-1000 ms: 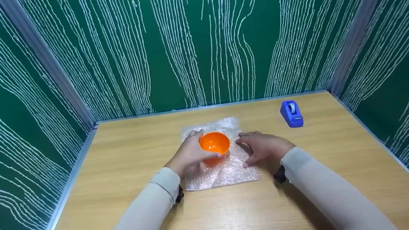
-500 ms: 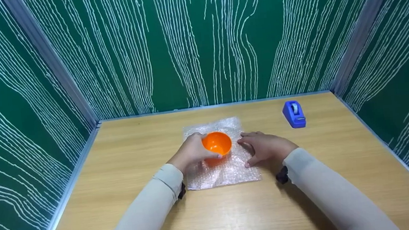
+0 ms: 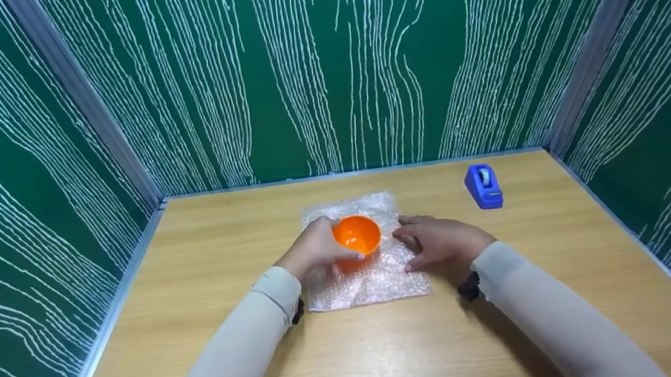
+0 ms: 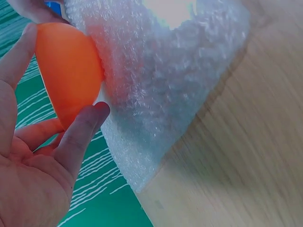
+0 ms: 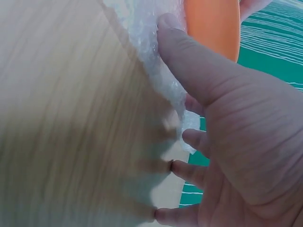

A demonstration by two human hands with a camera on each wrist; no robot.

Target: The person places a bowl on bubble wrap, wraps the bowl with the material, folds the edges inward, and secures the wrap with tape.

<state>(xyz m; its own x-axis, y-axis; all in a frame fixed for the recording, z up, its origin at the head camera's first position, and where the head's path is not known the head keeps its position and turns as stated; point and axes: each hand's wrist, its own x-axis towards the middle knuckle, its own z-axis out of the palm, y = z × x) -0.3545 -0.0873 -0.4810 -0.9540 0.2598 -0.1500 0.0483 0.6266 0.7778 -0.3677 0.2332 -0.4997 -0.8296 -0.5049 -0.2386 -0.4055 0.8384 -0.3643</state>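
Observation:
An orange bowl (image 3: 359, 235) sits upright near the middle of a sheet of bubble wrap (image 3: 374, 285). My left hand (image 3: 316, 248) holds the bowl from its left side, thumb at the near side and fingers round the far side. In the left wrist view, the bowl (image 4: 71, 71) lies between the thumb and fingers. By the sheet's right edge is my right hand (image 3: 446, 239), its fingers spread. The right wrist view shows that hand's thumb (image 5: 189, 56) over the bubble wrap (image 5: 142, 33) and its other fingertips at the edge and the table, gripping nothing visibly.
A blue tape dispenser (image 3: 483, 187) stands at the back right of the wooden table (image 3: 224, 240). Green panels (image 3: 194, 103) with wavy white lines enclose the table at the back and both sides.
The head view shifts slightly between the first two frames. My right hand moves a little to the right along the bubble wrap's edge. My left hand keeps hold of the bowl.

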